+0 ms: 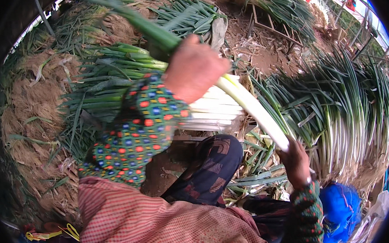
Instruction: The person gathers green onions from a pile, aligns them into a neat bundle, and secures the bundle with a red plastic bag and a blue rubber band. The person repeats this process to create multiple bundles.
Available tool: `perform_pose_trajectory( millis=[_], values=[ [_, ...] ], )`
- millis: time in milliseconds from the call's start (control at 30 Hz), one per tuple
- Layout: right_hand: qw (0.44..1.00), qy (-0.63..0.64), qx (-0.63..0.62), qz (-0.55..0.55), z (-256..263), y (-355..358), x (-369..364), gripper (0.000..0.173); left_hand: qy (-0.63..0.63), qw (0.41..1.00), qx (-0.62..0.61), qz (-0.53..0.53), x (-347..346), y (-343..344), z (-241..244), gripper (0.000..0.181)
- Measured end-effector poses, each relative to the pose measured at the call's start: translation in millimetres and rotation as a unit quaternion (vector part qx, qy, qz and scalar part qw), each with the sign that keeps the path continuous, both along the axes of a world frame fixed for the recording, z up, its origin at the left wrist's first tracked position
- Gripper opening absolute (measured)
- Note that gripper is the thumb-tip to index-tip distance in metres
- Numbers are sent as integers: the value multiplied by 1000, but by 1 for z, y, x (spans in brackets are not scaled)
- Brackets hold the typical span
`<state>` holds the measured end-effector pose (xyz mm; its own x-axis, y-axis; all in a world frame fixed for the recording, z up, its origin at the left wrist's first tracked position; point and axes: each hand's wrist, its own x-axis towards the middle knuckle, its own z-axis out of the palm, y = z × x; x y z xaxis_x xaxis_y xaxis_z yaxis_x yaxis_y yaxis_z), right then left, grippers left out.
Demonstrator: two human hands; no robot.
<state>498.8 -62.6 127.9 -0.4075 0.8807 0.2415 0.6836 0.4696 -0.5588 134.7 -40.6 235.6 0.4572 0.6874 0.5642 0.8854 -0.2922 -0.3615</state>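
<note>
A long Welsh onion stalk is stretched between my two hands, bowed slightly. My left hand is closed around its green part, and the leaves reach up to the upper left, blurred. The fingers of my right hand grip the white root end at the lower right. Under my left hand and forearm lies a stack of onions, its clean white stems lined up to the right and its green leaves to the left. My left forearm hides part of that stack.
Unpeeled onions with rooty ends stand bunched on the right. A blue bag lies beside my right sleeve. Heaps of fibrous roots cover the left. Another onion bundle and a loaded wooden rack are farther off. Leaf scraps litter the ground.
</note>
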Motion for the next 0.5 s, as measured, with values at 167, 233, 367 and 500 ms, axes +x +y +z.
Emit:
perform_pose_trajectory(
  millis=[167, 233, 367, 500],
  values=[
    [988, -84, 106, 68, -62, 94, -110, 43, 23, 981, -118, 155, -98, -22, -43, 4],
    [975, -168, 136, 51, -92, 108, -146, 41, -31, 929, -288, 229, -127, -32, -91, 27],
    [980, -186, 68, 26, -163, 127, -157, 44, -253, 914, -277, 154, -158, -57, -178, 46],
    [972, -211, 73, 73, -151, 117, -151, 45, -253, 936, -196, 145, -145, -64, -196, 27]
  ],
)
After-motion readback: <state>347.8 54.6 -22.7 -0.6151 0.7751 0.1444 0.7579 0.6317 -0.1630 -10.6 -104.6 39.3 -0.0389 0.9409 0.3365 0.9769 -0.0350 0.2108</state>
